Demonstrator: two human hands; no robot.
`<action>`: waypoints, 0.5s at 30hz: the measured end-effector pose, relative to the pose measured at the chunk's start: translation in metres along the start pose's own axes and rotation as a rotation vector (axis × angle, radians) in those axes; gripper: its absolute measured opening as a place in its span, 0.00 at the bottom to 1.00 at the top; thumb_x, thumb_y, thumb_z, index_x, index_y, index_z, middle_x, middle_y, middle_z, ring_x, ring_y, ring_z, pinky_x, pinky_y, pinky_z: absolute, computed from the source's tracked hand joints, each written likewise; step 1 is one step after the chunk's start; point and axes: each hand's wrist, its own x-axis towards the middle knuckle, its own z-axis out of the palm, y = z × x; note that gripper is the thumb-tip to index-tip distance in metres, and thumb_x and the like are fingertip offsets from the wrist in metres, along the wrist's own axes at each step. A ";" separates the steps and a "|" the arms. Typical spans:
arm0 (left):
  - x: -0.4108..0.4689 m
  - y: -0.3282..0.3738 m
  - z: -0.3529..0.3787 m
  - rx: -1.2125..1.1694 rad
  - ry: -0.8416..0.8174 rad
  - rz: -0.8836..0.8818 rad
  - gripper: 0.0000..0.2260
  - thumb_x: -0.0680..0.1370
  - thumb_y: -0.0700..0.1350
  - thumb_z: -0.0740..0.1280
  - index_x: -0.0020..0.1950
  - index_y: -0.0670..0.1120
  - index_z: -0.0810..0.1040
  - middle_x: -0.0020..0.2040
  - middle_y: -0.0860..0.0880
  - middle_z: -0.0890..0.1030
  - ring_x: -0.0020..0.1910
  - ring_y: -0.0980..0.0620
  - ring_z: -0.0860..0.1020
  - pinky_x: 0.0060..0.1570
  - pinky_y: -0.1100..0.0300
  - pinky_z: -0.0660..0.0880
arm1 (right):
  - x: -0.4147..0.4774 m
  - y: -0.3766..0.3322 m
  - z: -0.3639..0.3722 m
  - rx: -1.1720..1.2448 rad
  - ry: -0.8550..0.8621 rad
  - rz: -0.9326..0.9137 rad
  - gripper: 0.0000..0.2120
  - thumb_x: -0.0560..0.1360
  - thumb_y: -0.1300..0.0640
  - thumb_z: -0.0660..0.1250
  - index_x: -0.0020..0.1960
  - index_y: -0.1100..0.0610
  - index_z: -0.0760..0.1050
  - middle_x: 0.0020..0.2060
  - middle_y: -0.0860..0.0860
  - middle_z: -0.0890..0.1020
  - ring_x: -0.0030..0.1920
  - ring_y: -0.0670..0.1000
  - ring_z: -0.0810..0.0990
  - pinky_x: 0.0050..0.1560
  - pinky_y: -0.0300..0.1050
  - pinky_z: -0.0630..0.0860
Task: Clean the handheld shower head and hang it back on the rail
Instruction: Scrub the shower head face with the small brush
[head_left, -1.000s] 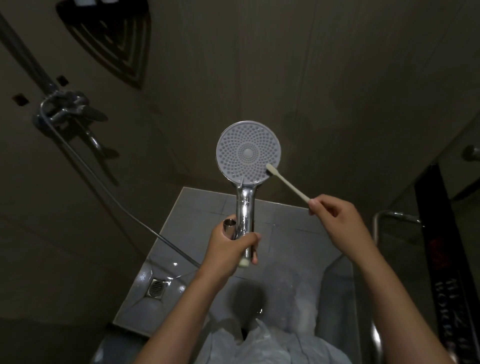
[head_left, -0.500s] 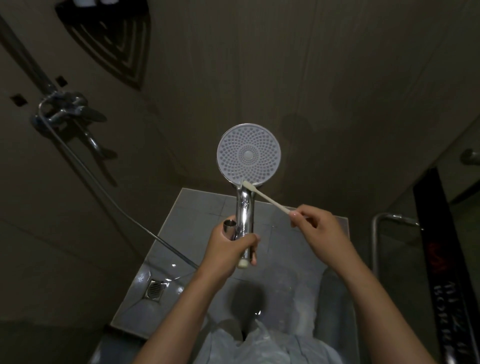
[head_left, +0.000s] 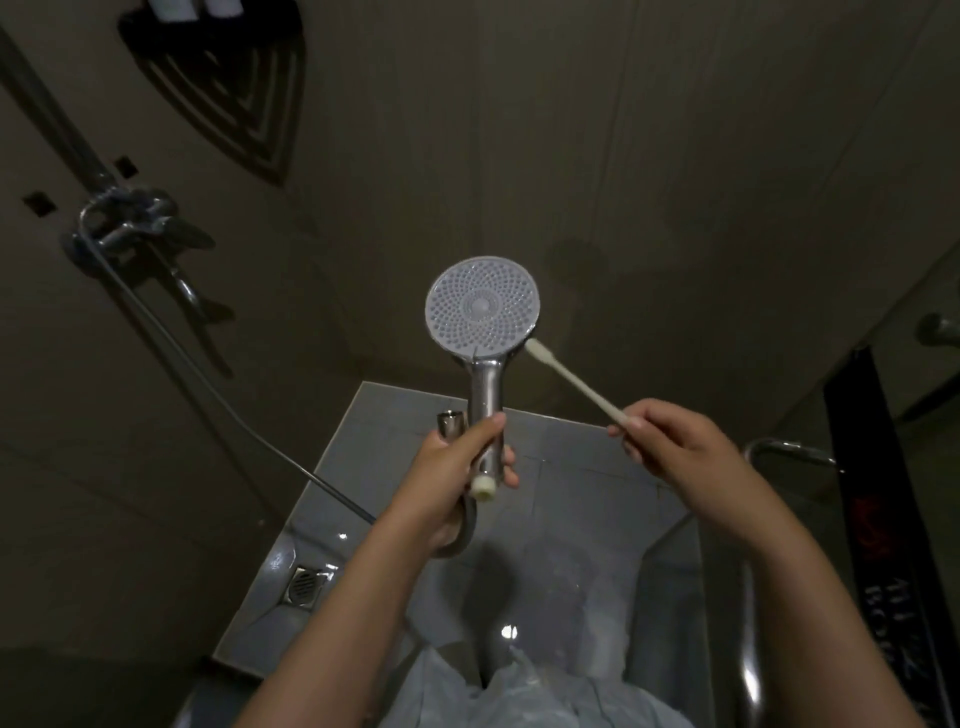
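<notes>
The cleaning step is in hand. The left hand (head_left: 457, 467) has its grip wrapped round the shiny metal handle of the round grey-white handheld shower head (head_left: 482, 306), whose holey face stands above that hand. The right hand (head_left: 670, 441) pinches a thin white toothbrush (head_left: 571, 379) by its end; the bristle tip sits at the face's lower right edge. Next, the brush likely must rub across the holes. Hanging on the dark metal rail (head_left: 52, 111) comes later.
</notes>
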 end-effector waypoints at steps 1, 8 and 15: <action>0.003 0.003 -0.001 -0.009 -0.008 -0.012 0.05 0.76 0.42 0.66 0.45 0.40 0.75 0.29 0.45 0.78 0.24 0.50 0.76 0.32 0.59 0.72 | -0.002 -0.004 -0.002 -0.041 -0.052 -0.018 0.10 0.80 0.63 0.58 0.46 0.58 0.78 0.29 0.49 0.72 0.28 0.41 0.67 0.30 0.30 0.64; 0.005 0.020 0.002 -0.040 0.021 -0.064 0.06 0.76 0.40 0.66 0.40 0.40 0.78 0.26 0.48 0.78 0.22 0.54 0.76 0.29 0.63 0.67 | -0.010 -0.030 -0.006 -0.307 -0.126 -0.036 0.11 0.77 0.53 0.62 0.38 0.50 0.78 0.27 0.47 0.73 0.30 0.45 0.69 0.34 0.45 0.65; -0.001 0.017 -0.001 -0.002 0.053 -0.075 0.08 0.74 0.41 0.69 0.36 0.40 0.76 0.26 0.46 0.77 0.22 0.51 0.75 0.29 0.62 0.72 | -0.015 -0.041 -0.001 -0.367 -0.249 -0.005 0.14 0.69 0.38 0.63 0.40 0.46 0.80 0.29 0.52 0.76 0.30 0.47 0.71 0.34 0.48 0.68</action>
